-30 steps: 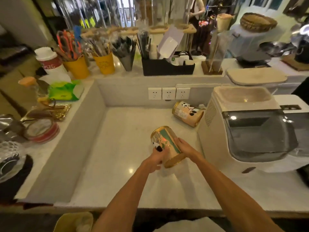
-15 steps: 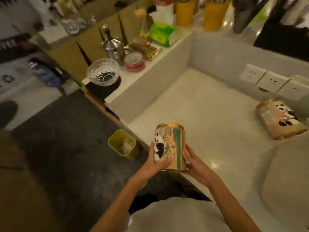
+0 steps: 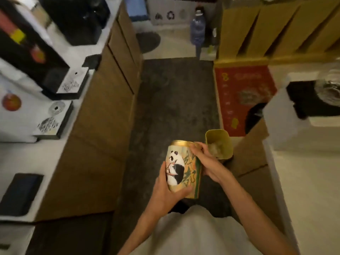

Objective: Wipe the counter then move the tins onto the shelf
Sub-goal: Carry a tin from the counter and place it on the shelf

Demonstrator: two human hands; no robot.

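Dark grey floor aisle [image 3: 174,100] open ahead of the gold-rimmed cylindrical panda-print tin [image 3: 184,168], edged left of the tin by a brown cabinet run [image 3: 103,115] under a white counter [image 3: 16,159], right of it by another white counter [image 3: 311,184]. Tin held upright, slightly tilted, mid-air over the aisle, left hand [image 3: 165,188] wrapped around its lower side, right hand [image 3: 206,161] curled over its upper rim and far side, both forearms stretched forward. Just beyond the tin on the floor, small yellow-green plastic bin [image 3: 219,144] with pale crumpled stuff inside, blurred.
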